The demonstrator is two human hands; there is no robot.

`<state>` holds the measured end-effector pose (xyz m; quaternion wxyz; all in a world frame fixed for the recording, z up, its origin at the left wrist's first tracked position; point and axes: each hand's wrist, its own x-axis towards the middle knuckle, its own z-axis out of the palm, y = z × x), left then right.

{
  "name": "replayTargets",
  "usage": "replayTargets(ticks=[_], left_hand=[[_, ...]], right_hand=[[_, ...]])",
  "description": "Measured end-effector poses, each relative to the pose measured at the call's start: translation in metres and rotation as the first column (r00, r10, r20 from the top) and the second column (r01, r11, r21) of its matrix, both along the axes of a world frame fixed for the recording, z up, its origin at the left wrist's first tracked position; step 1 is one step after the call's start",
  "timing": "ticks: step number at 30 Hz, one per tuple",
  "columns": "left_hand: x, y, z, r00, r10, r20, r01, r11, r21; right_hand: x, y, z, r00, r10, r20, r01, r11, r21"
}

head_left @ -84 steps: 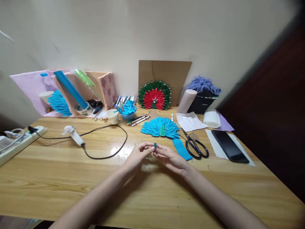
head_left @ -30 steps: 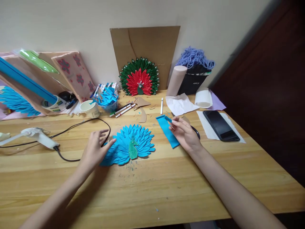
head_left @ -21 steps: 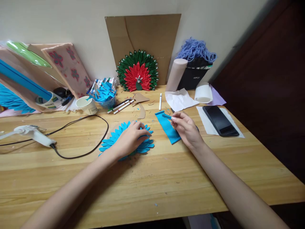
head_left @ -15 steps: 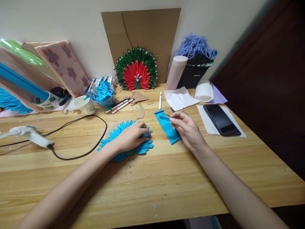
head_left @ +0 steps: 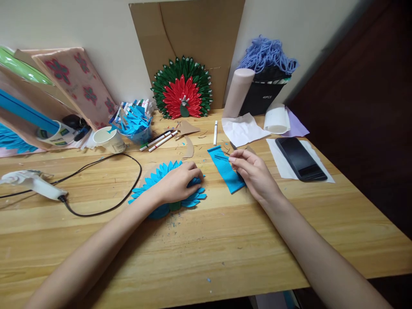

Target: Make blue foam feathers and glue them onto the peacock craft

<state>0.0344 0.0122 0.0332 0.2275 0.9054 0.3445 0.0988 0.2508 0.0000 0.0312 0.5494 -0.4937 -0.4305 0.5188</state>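
Observation:
On the wooden table lies a blue paper peacock (head_left: 156, 184), its layered petals fanned around a small green piece at the bottom edge. My left hand (head_left: 182, 182) rests over its right side, fingers curled down onto the petals and hiding part of them. Between thumb and fingertips, my right hand (head_left: 254, 171) pinches a thin, rolled blue paper petal (head_left: 222, 157). Beneath that hand is a strip of blue crepe paper (head_left: 227, 174), partly covered. Something dark shows beside the fingers, too hidden to name.
Behind stands a green and red paper peacock (head_left: 182, 92) against cardboard (head_left: 193, 30). A tub of blue petals (head_left: 137, 122), a paper cup (head_left: 109, 139) and markers (head_left: 164, 140) sit back left. A corded white glue gun (head_left: 35, 182) lies left; a phone (head_left: 301, 159) lies right.
The view has shifted slightly, so the table items sit a little differently in the picture. Both hands keep nearly the same pose and hold.

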Motion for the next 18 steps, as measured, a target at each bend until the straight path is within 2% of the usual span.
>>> replayTargets(ticks=[8,18], left_hand=[[0.0,0.004,-0.006,0.997,0.036,0.073,-0.032,0.998,-0.049],[-0.005,0.007,0.0,0.994,0.042,0.101,-0.024,0.984,-0.175]], right_hand=[[0.0,0.001,-0.004,0.992,0.022,0.123,-0.015,0.998,-0.06],[-0.012,-0.004,-0.013,0.907,0.203,0.37,-0.187,0.979,-0.081]])
